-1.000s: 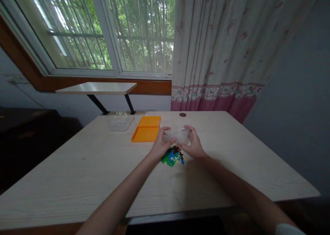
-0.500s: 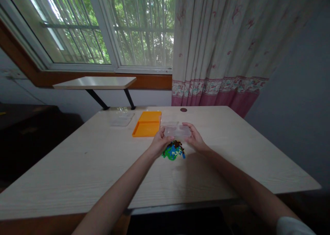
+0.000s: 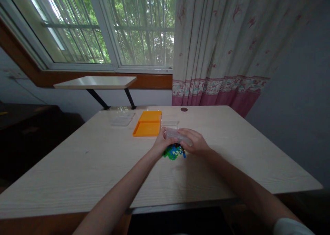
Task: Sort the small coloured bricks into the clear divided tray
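Between my two hands is a clear plastic box (image 3: 172, 133), held tilted above the table. My left hand (image 3: 161, 142) grips its left end, with the thumb along the near side. My right hand (image 3: 195, 141) closes over its right end, fingers across the top. Just below the box lies a pile of small building bricks (image 3: 174, 152) in green, blue, brown and pale yellow, partly hidden by the box and hands. Whether anything is inside the box I cannot tell.
An open orange case (image 3: 146, 128) lies left of my hands. Behind the box sits another clear plastic piece (image 3: 170, 124). Further left are clear plastic trays or lids (image 3: 122, 119). A raised shelf (image 3: 95, 82) stands at the table's back left. The wooden table (image 3: 103, 169) ends near my body.
The clear box has tipped, its right end dropping lower. My right hand has moved from its side to over the top. Both hands hang slightly lower, covering more of the brown bricks.
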Demonstrator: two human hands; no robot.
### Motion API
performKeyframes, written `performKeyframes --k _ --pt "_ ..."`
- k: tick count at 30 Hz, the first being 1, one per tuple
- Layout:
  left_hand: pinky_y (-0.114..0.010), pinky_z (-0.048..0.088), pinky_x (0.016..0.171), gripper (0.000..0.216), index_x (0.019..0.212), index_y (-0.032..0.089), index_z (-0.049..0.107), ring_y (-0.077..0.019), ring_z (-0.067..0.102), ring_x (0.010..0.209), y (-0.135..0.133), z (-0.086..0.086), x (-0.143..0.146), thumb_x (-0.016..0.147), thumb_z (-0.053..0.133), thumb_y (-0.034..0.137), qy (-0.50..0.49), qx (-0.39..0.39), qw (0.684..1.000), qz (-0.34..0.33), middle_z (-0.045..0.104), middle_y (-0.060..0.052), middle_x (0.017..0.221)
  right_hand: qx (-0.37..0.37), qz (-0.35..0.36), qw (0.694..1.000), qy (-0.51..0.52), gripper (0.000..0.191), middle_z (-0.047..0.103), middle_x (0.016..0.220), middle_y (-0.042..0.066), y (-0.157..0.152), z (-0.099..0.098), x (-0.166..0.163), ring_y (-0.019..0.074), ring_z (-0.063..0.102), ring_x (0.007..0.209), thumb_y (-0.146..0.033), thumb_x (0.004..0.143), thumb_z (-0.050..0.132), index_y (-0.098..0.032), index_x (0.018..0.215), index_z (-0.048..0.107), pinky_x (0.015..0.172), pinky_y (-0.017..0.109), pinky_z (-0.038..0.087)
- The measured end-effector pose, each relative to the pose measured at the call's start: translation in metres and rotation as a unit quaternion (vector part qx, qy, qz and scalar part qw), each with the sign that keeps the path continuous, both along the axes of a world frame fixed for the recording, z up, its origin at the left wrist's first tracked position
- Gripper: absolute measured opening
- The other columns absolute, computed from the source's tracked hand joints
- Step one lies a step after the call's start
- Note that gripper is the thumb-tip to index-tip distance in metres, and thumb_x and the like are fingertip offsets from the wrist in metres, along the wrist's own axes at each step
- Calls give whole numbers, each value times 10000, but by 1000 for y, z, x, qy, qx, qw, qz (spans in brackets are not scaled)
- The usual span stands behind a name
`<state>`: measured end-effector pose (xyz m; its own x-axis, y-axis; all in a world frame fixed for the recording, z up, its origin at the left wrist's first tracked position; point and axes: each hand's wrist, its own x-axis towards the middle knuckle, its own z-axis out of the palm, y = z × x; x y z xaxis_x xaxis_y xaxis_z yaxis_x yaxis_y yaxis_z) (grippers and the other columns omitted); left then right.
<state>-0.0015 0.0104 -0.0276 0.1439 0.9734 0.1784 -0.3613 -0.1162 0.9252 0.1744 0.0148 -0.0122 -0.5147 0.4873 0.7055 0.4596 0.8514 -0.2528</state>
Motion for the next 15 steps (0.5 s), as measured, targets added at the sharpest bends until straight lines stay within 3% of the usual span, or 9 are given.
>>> performKeyframes --k 7,15 --pt "-249 444 655 521 912 174 419 -128 560 695 2 -8 -3 516 750 242 59 23 998 9 580 14 802 25 6 998 -57 336 610 1086 99 -1 1 0 180 578 991 -271 866 411 -153 1163 515 848 307 496" --pt "-240 433 636 524 879 179 398 -131 557 685 0 -1 -2 492 746 242 57 4 998 5 570 20 778 101 -12 993 -61 335 626 1073 111 -3 -1 -4 183 598 982 -203 888 352 -115 1158 529 833 301 518"
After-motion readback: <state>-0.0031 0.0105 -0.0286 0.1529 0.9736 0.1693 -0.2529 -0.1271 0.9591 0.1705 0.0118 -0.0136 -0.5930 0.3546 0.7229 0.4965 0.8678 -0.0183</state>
